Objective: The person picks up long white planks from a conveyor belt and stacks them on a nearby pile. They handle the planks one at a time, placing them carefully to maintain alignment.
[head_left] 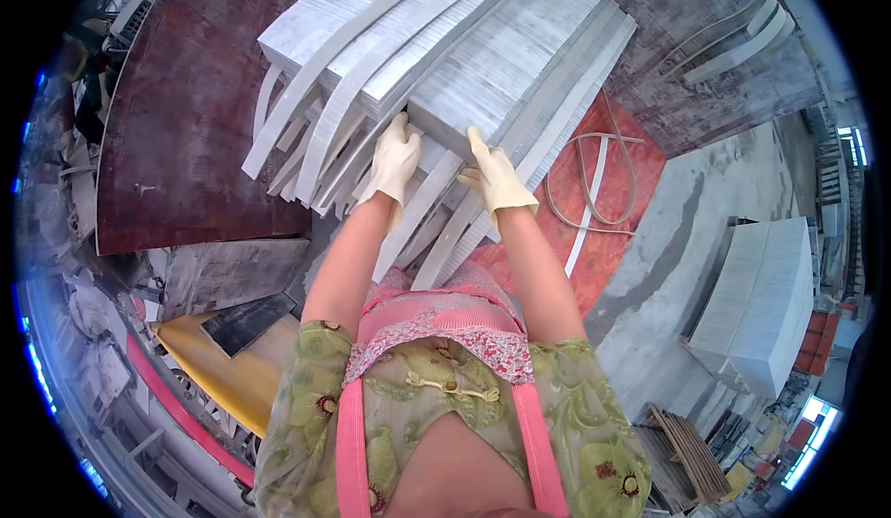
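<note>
— What are the person's hands doing?

— Both wear pale yellow rubber gloves. The left hand [393, 161] and the right hand [495, 176] are each clamped on the near end of a thick bundle of long, thin, pale grey strips [506, 58], one at each near corner, fingers curled over its edge.

— Where does that bundle lie?

— On top of a heap of similar grey strip bundles and curved grey slats [325, 119], fanned out on a dark red-brown board tabletop [186, 119] straight ahead of the person.

— And around it?

— To the right, a loose loop of thin pale strip [594, 179] lies on a red board [640, 161]. Farther right, on the grey concrete floor [668, 267], stands a big white block of stacked sheets [766, 304]. A yellow slab [223, 374] lies low on the left.
</note>
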Motion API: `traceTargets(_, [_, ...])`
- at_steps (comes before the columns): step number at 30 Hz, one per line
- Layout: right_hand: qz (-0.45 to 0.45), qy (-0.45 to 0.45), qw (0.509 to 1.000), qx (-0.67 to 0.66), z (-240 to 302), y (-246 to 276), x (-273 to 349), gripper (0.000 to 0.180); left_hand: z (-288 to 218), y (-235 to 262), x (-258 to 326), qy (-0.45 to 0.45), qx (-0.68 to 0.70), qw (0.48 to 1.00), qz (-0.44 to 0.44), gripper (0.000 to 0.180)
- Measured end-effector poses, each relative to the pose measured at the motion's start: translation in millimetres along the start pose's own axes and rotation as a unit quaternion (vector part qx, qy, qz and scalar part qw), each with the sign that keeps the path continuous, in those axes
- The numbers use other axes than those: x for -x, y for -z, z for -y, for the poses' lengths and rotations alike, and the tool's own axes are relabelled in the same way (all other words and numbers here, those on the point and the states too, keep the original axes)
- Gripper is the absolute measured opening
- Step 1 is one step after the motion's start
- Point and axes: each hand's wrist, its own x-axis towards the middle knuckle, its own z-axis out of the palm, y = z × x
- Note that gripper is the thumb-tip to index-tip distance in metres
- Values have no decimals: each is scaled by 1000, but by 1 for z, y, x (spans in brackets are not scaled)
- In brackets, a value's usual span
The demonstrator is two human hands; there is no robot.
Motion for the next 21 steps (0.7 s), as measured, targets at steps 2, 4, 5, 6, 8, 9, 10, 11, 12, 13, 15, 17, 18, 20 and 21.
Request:
traceTargets(2, [20, -5, 999, -33, -1, 4, -3, 106, 5, -5, -6, -9, 35, 999, -1, 57])
traceTargets(4, [33, -8, 998, -61, -3, 6, -7, 108, 9, -5, -8, 10, 58, 998, 10, 57])
traceTargets(5, [41, -6, 996, -77, -5, 7, -8, 107, 11, -5, -8, 4, 60, 998, 7, 58])
traceTargets(6, [40, -10, 995, -91, -7, 6, -9, 107, 11, -4, -7, -2, 63, 998, 10, 58])
traceTargets(8, [25, -3, 993, -117, -11, 4, -11, 105, 8, -2, -5, 4, 81, 997, 14, 58])
traceTargets(9, [12, 7, 992, -127, -13, 1, -11, 105, 7, -1, -4, 15, 92, 996, 17, 58])
traceTargets(10, [4, 19, 991, -135, -15, 0, -11, 104, 4, 0, -3, 23, 107, 994, 20, 58])
traceTargets(11, [-11, 16, 989, -147, -16, -2, -11, 105, 2, 1, -2, 23, 126, 991, 22, 58])
traceTargets(12, [-21, 15, 987, -160, -18, -4, -12, 105, 0, 2, -2, 40, 143, 989, 25, 57])
traceTargets(13, [-32, 14, 984, -173, -19, -4, -11, 105, -2, 2, -2, 48, 163, 985, 26, 57])
traceTargets(15, [-47, 36, 984, -171, -20, -3, -11, 104, -4, 3, -1, 60, 191, 979, 28, 57])
traceTargets(17, [-58, 43, 983, -168, -20, 1, -9, 104, -4, 3, 0, 71, 210, 975, 32, 58])
traceTargets(18, [-62, 40, 983, -169, -20, 4, -7, 104, -3, 3, 0, 62, 200, 977, 29, 57])
traceTargets(20, [-54, 46, 983, -168, -16, 8, -3, 101, -2, 4, 1, 53, 180, 982, 30, 57])
traceTargets(21, [-43, 53, 984, -166, -13, 9, 0, 98, -1, 5, 2, 55, 185, 981, 31, 57])
